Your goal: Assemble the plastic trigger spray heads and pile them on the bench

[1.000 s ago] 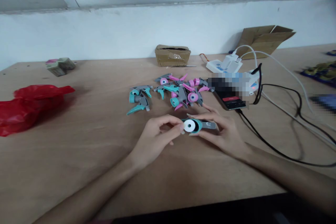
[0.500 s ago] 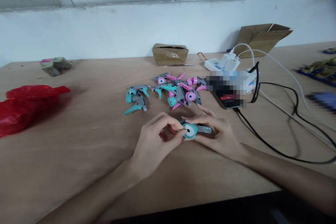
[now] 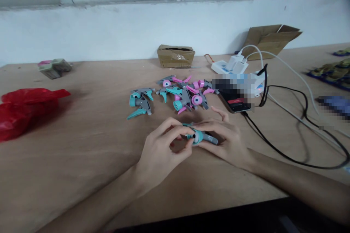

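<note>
A teal and grey trigger spray head lies between my hands above the near part of the table, its round teal collar turned toward me. My right hand grips it from the right, thumb below and fingers over the top, with one finger raised. At the collar, the thumb and index finger of my left hand close on the rim beside a dark centre hole. Those fingertips partly cover the collar's white inside. Just beyond is a pile of pink, teal and grey spray heads, with teal-and-grey ones at its left.
A red plastic bag lies at the left. A small cardboard box and a larger one stand by the wall. On the right are a phone, a power strip with chargers, and looping cables.
My left fingers have shifted over the collar and now cover more of its white face. The spray head has tilted slightly in my right hand. The camera view has moved slightly.
</note>
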Demonstrator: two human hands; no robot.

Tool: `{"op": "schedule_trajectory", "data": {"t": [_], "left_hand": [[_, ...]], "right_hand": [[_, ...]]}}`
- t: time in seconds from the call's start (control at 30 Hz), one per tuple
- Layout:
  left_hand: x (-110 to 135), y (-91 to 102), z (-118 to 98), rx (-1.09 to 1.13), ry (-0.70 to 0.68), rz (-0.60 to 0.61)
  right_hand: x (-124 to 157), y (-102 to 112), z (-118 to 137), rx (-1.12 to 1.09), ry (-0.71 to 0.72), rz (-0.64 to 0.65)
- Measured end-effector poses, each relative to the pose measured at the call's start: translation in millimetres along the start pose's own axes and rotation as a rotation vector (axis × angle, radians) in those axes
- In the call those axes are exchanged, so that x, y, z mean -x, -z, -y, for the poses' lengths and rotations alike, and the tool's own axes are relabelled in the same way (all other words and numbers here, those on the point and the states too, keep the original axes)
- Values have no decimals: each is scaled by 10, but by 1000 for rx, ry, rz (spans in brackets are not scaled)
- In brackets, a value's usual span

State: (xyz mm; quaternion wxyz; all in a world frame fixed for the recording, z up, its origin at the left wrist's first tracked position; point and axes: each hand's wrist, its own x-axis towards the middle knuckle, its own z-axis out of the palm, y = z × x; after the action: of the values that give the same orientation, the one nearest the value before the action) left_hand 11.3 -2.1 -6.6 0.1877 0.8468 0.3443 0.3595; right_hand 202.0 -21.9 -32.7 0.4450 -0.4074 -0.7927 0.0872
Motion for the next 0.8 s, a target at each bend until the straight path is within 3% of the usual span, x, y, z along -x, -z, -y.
{"op": "schedule_trajectory", "data": {"t": [0.33,0.63,0.8], "left_hand": [[24,-56,-16,-24,21,15],[3,-26,15,165,231,109],[62,-91,14,266,296,74]], "right_hand": [[20,-21,-6,85,75,-18],[-28,-8,-14,183,41,-18],[-27,-13,2,177,66,27]]}}
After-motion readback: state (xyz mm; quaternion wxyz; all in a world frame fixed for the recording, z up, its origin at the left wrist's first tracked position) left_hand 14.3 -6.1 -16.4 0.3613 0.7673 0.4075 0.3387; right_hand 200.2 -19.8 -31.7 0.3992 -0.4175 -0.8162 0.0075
